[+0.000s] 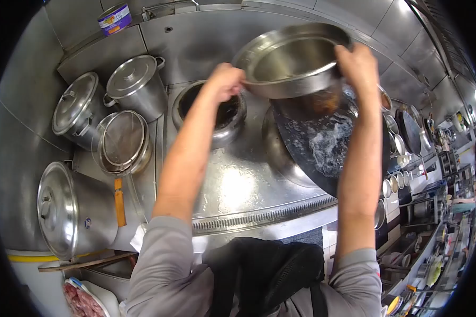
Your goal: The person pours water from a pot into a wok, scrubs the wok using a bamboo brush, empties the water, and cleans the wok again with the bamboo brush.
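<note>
A wide steel pot (293, 87) is held up in front of me, its inner wall in view. My left hand (227, 82) is closed at its left edge, and my right hand (358, 66) is closed on the rim at the right. Below the pot is a large dark wok (296, 138) with churning, foaming water (325, 142) in it. The pot hides the wok's far part. Brown staining or liquid shows beneath the pot; I cannot tell which. Left of the wok, a round burner opening (217, 134) is partly behind my left forearm.
Lidded steel pots (137, 87) stand along the left, with a large one (90, 211) nearer me. A mesh strainer (122, 140) with a wooden handle rests on a pot between them. A purple can (114, 20) sits on the back ledge. Raw meat (83, 300) is at lower left.
</note>
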### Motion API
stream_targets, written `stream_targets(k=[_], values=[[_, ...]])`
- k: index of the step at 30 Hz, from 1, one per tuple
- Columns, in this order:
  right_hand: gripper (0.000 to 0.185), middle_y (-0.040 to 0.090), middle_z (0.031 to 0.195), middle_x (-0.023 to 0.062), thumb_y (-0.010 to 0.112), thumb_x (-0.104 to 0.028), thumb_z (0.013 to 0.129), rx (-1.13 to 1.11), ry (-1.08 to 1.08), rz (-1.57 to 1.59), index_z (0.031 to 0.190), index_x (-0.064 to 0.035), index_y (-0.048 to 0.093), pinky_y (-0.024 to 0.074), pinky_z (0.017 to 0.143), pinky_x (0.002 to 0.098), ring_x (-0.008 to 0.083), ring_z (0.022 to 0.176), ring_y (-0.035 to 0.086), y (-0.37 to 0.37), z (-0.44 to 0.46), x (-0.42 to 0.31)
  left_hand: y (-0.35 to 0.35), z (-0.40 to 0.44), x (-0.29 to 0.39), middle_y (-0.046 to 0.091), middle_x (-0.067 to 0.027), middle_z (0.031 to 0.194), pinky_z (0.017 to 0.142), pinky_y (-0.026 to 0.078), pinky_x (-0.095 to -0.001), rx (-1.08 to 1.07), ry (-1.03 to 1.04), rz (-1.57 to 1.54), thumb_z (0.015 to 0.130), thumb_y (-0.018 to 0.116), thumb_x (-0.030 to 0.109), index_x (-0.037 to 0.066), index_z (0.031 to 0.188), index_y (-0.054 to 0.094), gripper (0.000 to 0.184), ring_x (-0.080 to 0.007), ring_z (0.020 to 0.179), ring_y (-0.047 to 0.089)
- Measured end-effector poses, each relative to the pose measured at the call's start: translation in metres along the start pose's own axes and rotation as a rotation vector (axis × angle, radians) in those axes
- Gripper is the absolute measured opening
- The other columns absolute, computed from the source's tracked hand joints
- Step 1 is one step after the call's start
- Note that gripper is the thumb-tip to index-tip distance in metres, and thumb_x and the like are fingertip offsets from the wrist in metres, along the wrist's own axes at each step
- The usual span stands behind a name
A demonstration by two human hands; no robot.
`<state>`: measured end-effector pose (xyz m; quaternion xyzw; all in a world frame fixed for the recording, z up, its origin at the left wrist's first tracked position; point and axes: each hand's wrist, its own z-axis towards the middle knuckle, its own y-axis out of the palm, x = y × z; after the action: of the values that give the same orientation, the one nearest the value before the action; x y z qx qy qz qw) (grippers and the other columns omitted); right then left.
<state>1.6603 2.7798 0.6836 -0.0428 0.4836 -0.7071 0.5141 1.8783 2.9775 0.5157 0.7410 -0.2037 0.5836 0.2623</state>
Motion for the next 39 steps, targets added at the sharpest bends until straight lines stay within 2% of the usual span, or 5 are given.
stream_targets(k=[24, 29, 32, 38, 39], values=[[0.052, 0.067, 0.116, 0.0357, 0.06, -0.027, 0.094, -0.309, 0.153, 0.2, 0.131, 0.0082, 0.053, 0.0518, 0.097, 0.0536, 0.0505, 0.113, 0.065, 0.493, -0.194, 0.061, -0.22, 0.052, -0.257, 0.062, -0.0301, 0.13, 0.103, 0.048, -0.0506, 0.8, 0.061, 0.6, 0.093, 0.058, 0.011, -0.005, 0.139, 0.048, 0.05, -0.0462, 0.121, 0.061], [0.045, 0.07, 0.105, 0.0301, 0.053, -0.041, 0.105, -0.579, 0.224, 0.342, 0.113, 0.0016, 0.064, 0.0514, 0.09, 0.0512, 0.0464, 0.105, 0.067, 0.492, -0.181, 0.098, -0.141, 0.003, -0.254, 0.064, -0.0232, 0.106, 0.096, 0.046, -0.05, 1.259, 0.434, 0.622, 0.092, 0.057, 0.01, 0.002, 0.113, 0.062, 0.024, -0.0401, 0.108, 0.06], [0.039, 0.067, 0.082, 0.0258, 0.059, -0.035, 0.105, -0.492, -0.179, 0.275, 0.092, 0.0021, 0.061, 0.0495, 0.069, 0.0494, 0.0417, 0.072, 0.062, 0.397, -0.228, 0.063, -0.093, -0.091, -0.248, 0.063, -0.0164, 0.084, 0.077, 0.049, -0.051, 0.909, 0.481, 0.436, 0.089, 0.06, 0.006, 0.006, 0.095, 0.058, 0.006, -0.0402, 0.082, 0.063], [0.039, 0.056, 0.059, 0.0138, 0.07, -0.026, 0.1, -0.713, -0.305, 0.344, 0.073, -0.0008, 0.056, 0.042, 0.052, 0.0402, 0.0216, 0.052, 0.049, 0.267, -0.381, 0.107, -0.072, -0.293, -0.335, 0.069, -0.0168, 0.096, 0.083, 0.053, -0.0451, 0.731, -0.284, 0.581, 0.087, 0.064, 0.002, 0.005, 0.099, 0.065, 0.012, -0.0383, 0.093, 0.066], [0.039, 0.054, 0.057, 0.0118, 0.071, -0.024, 0.099, -0.784, -0.239, 0.362, 0.072, -0.0014, 0.055, 0.0403, 0.051, 0.038, 0.0177, 0.051, 0.047, 0.249, -0.403, 0.12, -0.074, -0.329, -0.369, 0.063, -0.0205, 0.09, 0.079, 0.048, -0.0501, 1.098, 0.025, 0.663, 0.088, 0.058, 0.007, 0.003, 0.097, 0.063, 0.011, -0.0392, 0.087, 0.062]])
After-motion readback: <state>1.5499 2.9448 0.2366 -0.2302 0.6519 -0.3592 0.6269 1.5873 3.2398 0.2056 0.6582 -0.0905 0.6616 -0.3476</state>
